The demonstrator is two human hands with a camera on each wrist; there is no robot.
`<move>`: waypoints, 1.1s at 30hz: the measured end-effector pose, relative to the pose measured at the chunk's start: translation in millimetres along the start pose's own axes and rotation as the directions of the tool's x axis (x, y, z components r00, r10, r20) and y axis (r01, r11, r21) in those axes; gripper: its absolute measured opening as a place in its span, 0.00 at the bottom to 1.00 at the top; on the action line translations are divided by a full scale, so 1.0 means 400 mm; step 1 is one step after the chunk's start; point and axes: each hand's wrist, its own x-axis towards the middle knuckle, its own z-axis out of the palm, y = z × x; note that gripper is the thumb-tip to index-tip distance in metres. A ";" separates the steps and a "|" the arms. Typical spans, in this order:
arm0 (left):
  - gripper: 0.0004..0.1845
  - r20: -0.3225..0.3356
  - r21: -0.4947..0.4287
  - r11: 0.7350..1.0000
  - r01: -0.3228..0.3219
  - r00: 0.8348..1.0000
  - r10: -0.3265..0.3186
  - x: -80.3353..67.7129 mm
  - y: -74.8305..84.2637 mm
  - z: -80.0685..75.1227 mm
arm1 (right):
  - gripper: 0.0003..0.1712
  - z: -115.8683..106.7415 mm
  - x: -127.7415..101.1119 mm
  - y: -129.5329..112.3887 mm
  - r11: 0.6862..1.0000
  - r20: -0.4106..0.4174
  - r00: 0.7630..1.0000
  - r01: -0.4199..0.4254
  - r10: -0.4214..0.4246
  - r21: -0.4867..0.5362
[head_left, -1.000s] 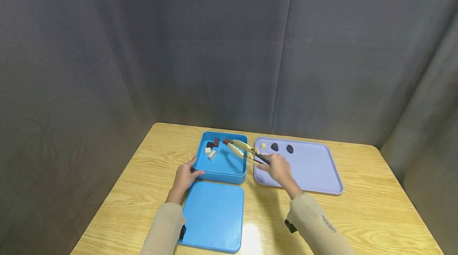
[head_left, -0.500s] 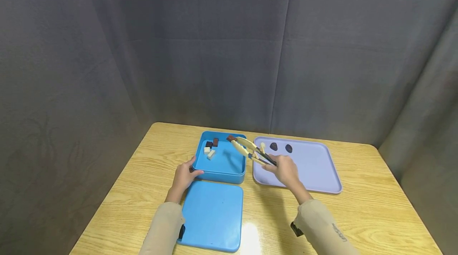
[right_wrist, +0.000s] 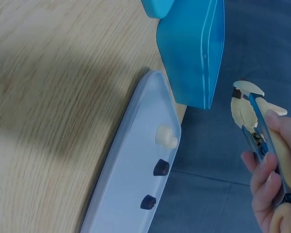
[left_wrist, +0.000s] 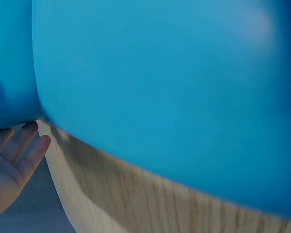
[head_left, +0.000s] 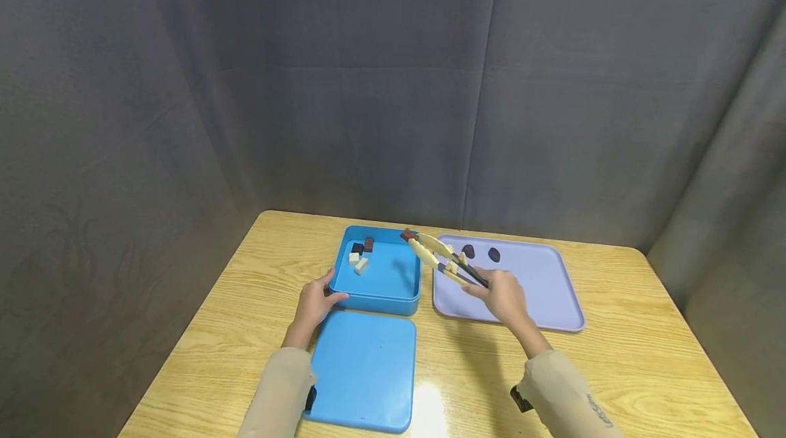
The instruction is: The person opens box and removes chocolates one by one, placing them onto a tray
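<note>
My right hand (head_left: 508,298) grips cream-and-black tongs (right_wrist: 276,141), which pinch a small reddish-brown chocolate block (head_left: 408,235) in their tips. The tongs are raised, their tips overlapping the back right rim of the open blue box (head_left: 381,304) in the head view. Inside the box lie a brown block (head_left: 368,244), a black block (head_left: 357,247) and two white blocks (head_left: 361,265), grouped at the back left. My left hand (head_left: 313,303) holds the box by its front left corner, thumb on the front wall and fingers along the left side.
A lavender tray (head_left: 540,288) lies right of the box, with dark rounded pieces (right_wrist: 161,167) and white pieces (right_wrist: 166,136) near its back left. The blue lid (head_left: 365,370) lies flat in front of the box. A grey curtain (head_left: 368,83) hangs behind the wooden table (head_left: 645,356).
My right hand has moved right and back toward me with the tongs, carrying the brown block from over the box's interior to its right rim. My left hand stays at the corner.
</note>
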 end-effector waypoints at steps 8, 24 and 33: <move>0.36 0.000 -0.001 1.000 -0.002 1.000 0.002 0.000 0.003 -0.001 | 0.26 -0.022 -0.022 0.037 1.000 -0.013 1.000 -0.009 0.009 0.022; 0.35 0.000 -0.008 1.000 -0.013 1.000 0.013 -0.004 0.006 -0.002 | 0.29 -0.051 -0.077 0.099 0.993 0.001 0.994 -0.111 0.111 0.045; 0.35 -0.003 -0.003 1.000 -0.005 1.000 0.005 -0.003 0.005 -0.002 | 0.29 -0.064 -0.104 0.150 0.990 -0.024 0.990 -0.137 0.138 0.028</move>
